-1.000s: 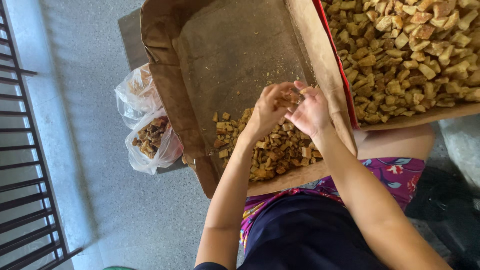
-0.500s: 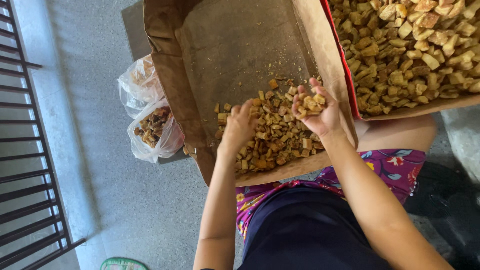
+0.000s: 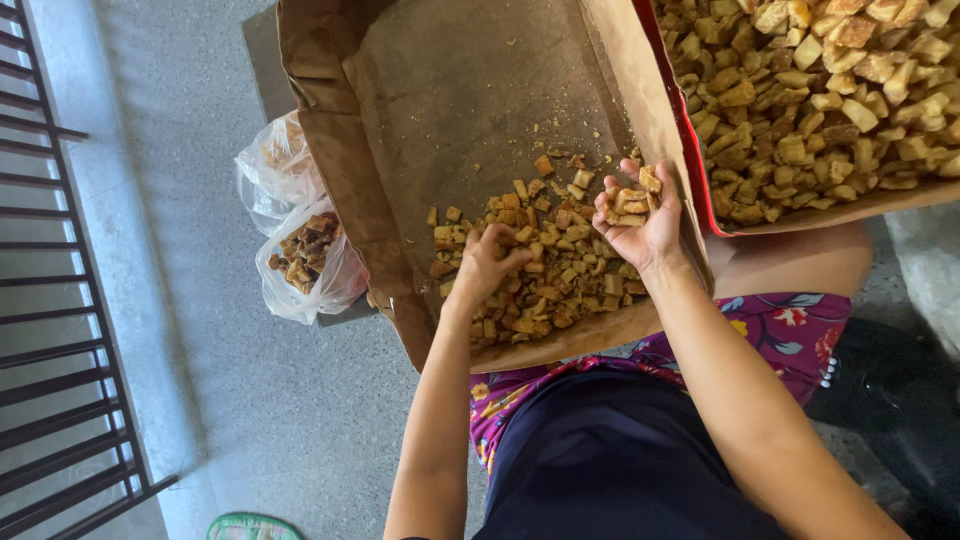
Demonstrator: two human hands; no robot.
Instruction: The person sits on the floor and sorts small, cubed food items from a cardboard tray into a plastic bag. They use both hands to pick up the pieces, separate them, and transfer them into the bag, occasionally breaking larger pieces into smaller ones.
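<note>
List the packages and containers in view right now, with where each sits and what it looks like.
Paper-lined cardboard box: centre, on the lap, brown, some fried pieces at its near end; left hand in them, right hand cupping some.
Second cardboard box: upper right, red edge, full of golden-brown pieces.
Clear plastic bags: left of the boxes on the floor, holding darker pieces.
No labels, signs or screens visible.

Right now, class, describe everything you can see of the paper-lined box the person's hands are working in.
The paper-lined box is open-topped, lined with creased brown paper, and rests tilted on the person's lap. Small golden-brown crispy chunks are heaped at its near end; the far end holds only crumbs. The left hand digs into the heap; the right hand holds a cupped handful over it. A fuller box adjoins its right side.
</note>
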